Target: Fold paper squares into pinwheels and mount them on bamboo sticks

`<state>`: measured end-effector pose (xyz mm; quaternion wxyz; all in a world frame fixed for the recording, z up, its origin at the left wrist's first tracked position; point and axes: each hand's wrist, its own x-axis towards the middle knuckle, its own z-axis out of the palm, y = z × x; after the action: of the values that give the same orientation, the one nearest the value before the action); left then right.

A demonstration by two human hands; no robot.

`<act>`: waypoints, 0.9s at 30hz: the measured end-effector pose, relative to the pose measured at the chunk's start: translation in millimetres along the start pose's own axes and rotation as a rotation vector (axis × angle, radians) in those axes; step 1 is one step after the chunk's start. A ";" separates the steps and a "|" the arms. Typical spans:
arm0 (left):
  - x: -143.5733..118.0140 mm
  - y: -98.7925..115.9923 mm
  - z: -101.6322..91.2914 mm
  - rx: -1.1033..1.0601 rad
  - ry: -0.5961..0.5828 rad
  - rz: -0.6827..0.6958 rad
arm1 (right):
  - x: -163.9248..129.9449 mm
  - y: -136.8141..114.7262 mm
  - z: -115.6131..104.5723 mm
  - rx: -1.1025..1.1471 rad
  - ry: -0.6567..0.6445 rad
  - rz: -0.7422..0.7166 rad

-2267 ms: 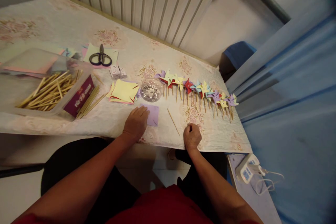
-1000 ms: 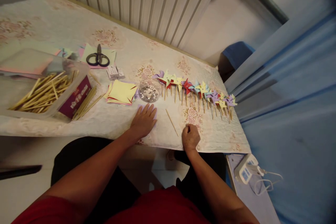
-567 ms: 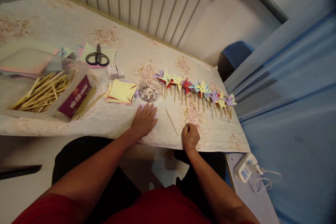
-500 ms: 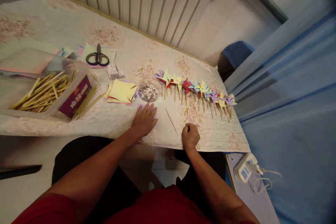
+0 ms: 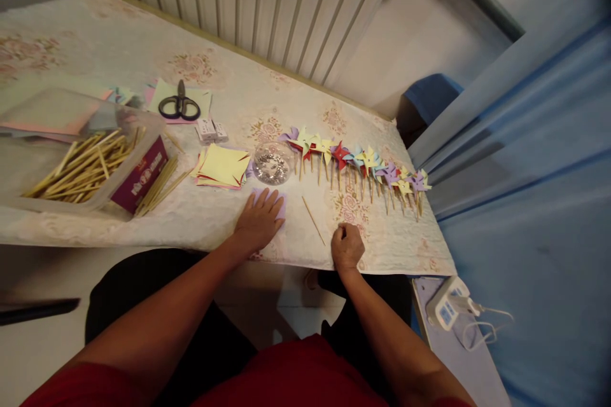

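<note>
At the far left I see a clear plastic tray (image 5: 19, 200) full of wooden sticks (image 5: 76, 165), with a maroon box (image 5: 140, 175) leaning at its right end and more sticks (image 5: 160, 186) spilling beside it. Behind that, black scissors (image 5: 179, 105) lie on loose coloured sheets. Next comes a stack of yellow paper squares (image 5: 222, 166), then a small clear dish of shiny pins (image 5: 273, 164).

Just in front of the dish my left hand (image 5: 258, 219) lies flat, fingers spread apart, pressing down on a purple paper square (image 5: 281, 203); only the square's right edge and far corners show past the fingers. The square sits near the front edge of the table (image 5: 296, 108).

Right of it a single wooden stick (image 5: 314, 220) lies loose on the cloth, apart from both hands. My right hand (image 5: 347, 246) rests at the table's front edge, curled into a loose fist; I cannot tell whether it grips anything.

Beyond, a row of finished paper pinwheels (image 5: 363, 162) on sticks runs toward the right end of the table. Past the table, a white power strip (image 5: 449, 308) sits on a low ledge.
</note>
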<state>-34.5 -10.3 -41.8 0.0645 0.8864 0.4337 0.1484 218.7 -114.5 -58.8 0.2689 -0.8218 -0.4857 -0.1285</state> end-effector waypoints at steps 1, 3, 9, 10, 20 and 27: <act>-1.2 -0.8 -0.7 -0.002 -0.003 -0.003 | 0.0 -0.1 -0.1 0.001 -0.001 0.002; -3.5 -2.5 -2.0 -0.006 -0.011 -0.015 | 0.0 -0.2 0.1 0.003 -0.002 0.001; -9.7 -5.4 -3.6 -0.012 -0.028 -0.051 | -0.4 1.2 2.1 -0.008 0.005 -0.011; -10.5 -5.4 -4.3 -0.015 -0.021 -0.053 | -0.4 1.5 2.3 -0.007 0.006 -0.014; -14.7 -19.3 -25.7 -0.155 0.169 -0.319 | -0.8 0.9 1.4 -0.008 0.002 -0.012; -16.2 -26.9 -32.0 -0.090 0.046 -0.380 | -0.9 3.2 3.5 -0.010 0.012 -0.018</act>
<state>-74.3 -6.9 -21.3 0.1211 0.7812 0.5874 0.1730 220.8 -114.4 -63.1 0.2666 -0.8178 -0.4909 -0.1382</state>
